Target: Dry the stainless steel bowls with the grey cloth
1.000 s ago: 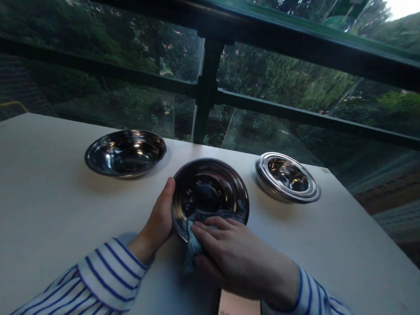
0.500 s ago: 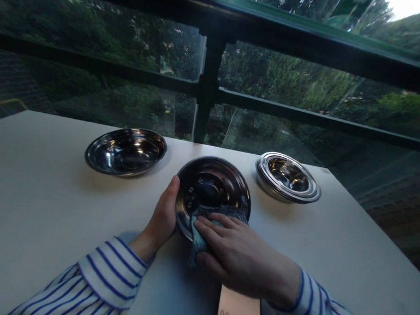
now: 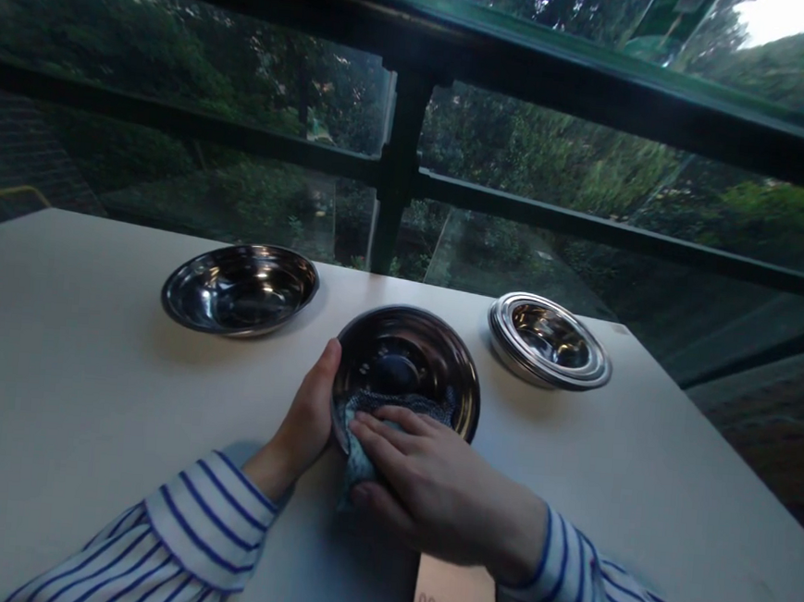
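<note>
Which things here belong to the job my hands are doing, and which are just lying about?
In the job:
round, shiny metal bowl, in my left hand
blue-green patterned cloth, under my right hand

Apparently lying about:
wide silver metal bowl, possibly related
stack of round silver metal bowls, possibly related
rectangular device with pinkish timer screen

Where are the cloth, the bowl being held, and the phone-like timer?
Cloth (image 3: 359, 463): head view, its hanging light-blue part.
Held bowl (image 3: 406, 324): head view, far inner wall.
Timer (image 3: 455, 583): head view, screen above the digits.
</note>
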### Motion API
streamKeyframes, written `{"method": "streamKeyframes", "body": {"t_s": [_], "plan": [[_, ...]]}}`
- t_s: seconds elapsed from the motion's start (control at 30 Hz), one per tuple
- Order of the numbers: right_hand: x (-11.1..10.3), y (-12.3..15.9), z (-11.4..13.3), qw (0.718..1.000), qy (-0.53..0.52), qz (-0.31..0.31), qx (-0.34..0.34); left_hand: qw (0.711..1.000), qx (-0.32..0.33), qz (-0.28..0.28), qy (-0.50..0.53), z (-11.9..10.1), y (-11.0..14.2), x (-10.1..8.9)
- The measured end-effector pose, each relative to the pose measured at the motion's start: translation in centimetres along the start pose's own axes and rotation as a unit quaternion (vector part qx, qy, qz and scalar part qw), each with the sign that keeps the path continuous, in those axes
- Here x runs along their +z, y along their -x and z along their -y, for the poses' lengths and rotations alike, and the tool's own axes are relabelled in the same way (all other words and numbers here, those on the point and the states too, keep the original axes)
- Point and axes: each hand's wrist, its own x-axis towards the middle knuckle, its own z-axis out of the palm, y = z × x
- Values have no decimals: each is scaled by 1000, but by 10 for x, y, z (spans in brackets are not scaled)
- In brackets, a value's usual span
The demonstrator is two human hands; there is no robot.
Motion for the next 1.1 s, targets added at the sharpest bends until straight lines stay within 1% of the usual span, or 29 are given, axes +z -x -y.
{"method": "streamKeyframes", "body": {"t_s": [0.1, 0.17, 0.23, 0.3, 0.37, 0.43, 0.53, 0.6, 0.67, 0.73, 0.83, 0.9, 0.97, 1.0, 1.1], "plan": [[-4, 6, -2, 1000, -11, 17, 7, 999, -31, 37, 15, -4, -1, -2], [-5, 9, -3, 1000, -14, 19, 17, 998, -39, 47, 25, -5, -2, -1], [-3, 8, -4, 1000, -16, 11, 9, 999, -26, 36, 25, -6, -1, 0], [2, 4, -2, 1000, -17, -6, -9, 1000, -5, 13, 8, -7, -1, 2], [5, 2, -1, 1000, -18, -11, -19, 1000, 4, 4, -10, -9, 0, 2], [4, 3, -2, 1000, -19, 2, -13, 1000, -10, 22, -10, -12, -1, 1], [-2, 10, -5, 1000, -12, 20, 6, 997, -59, 55, 14, -15, -3, -1], [-4, 12, -6, 1000, -4, 20, 10, 994, -83, 59, 29, -16, -4, -1], [-3, 12, -6, 1000, 0, 16, 0, 994, -86, 51, 38, -17, -4, -1], [1, 9, -4, 1000, 8, 7, -8, 996, -69, 46, 39, -18, -2, 1], [7, 5, -3, 1000, 21, -1, -8, 998, -14, 44, 34, -18, 1, 4], [10, 4, -3, 1000, 29, -9, -2, 998, 23, 38, 36, -14, 4, 5], [15, 1, -4, 999, 34, -25, 3, 998, 48, 20, 42, -7, 6, 6], [17, 0, -4, 999, 35, -33, 4, 997, 57, 9, 44, -4, 8, 6], [25, -7, -3, 998, 27, -54, 4, 999, 34, -2, 43, 5, 10, 6]]}}
